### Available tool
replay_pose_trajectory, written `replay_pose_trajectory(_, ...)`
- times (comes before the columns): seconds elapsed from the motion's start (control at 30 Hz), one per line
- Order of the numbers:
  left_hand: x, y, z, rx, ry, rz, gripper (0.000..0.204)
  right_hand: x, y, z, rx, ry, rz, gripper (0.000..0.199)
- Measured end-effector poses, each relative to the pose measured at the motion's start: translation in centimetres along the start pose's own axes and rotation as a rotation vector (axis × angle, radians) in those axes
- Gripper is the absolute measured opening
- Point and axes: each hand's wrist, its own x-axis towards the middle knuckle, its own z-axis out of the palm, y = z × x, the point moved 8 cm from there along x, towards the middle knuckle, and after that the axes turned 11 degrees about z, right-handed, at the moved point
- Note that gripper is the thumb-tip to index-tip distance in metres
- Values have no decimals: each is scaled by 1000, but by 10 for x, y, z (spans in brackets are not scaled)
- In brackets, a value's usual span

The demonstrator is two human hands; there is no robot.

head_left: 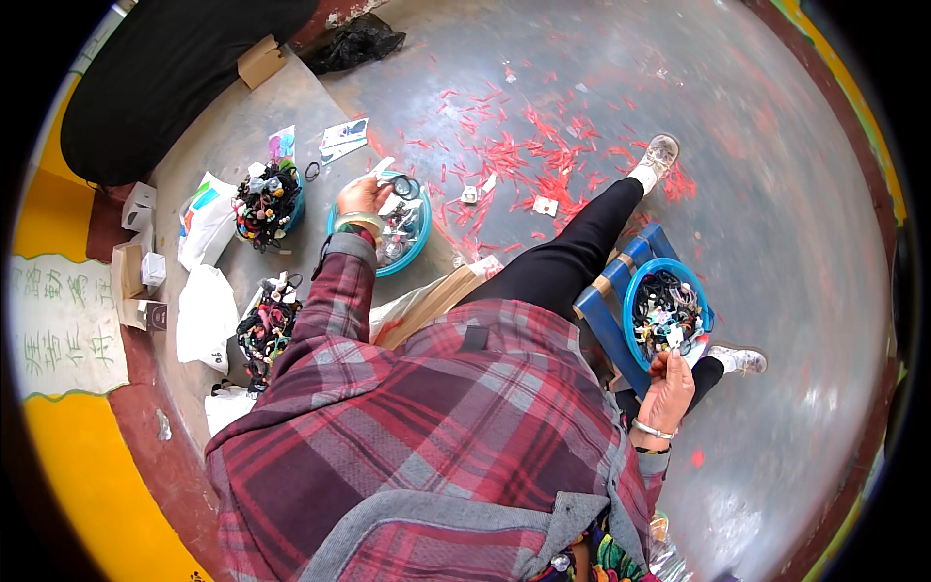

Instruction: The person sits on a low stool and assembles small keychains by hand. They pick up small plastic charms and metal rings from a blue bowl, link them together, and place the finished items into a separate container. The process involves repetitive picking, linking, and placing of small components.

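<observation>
My left hand (364, 197) is stretched forward over a teal bowl (419, 242) of small items on the floor, and it pinches a small dark ring-shaped piece (403, 186) with white card. My right hand (669, 388) is down at my right side, fingers curled on the near rim of a blue bowl (635, 291) full of dark hair ties and small bits. That bowl rests on a blue stool (601, 310). Whether the right hand grips an item from the bowl is unclear.
Two heaps of coloured hair ties (266, 206) (266, 328) lie at the left beside white bags (206, 315) and small boxes (141, 281). Red paper scraps (524, 150) litter the grey floor ahead. My leg (582, 247) stretches forward. A black sack (160, 73) lies far left.
</observation>
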Motion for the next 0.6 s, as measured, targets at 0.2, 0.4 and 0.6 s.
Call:
replay_pose_trajectory(0.2,35,-27,-60,39,328,-8,15,0,1,-2,-1,10,20,22)
replay_pose_trajectory(0.4,39,-28,-74,414,334,85,18,4,6,-8,4,1,11,22)
replay_pose_trajectory(0.6,14,39,-29,1314,128,658,33,5,11,-7,-17,-13,27,22)
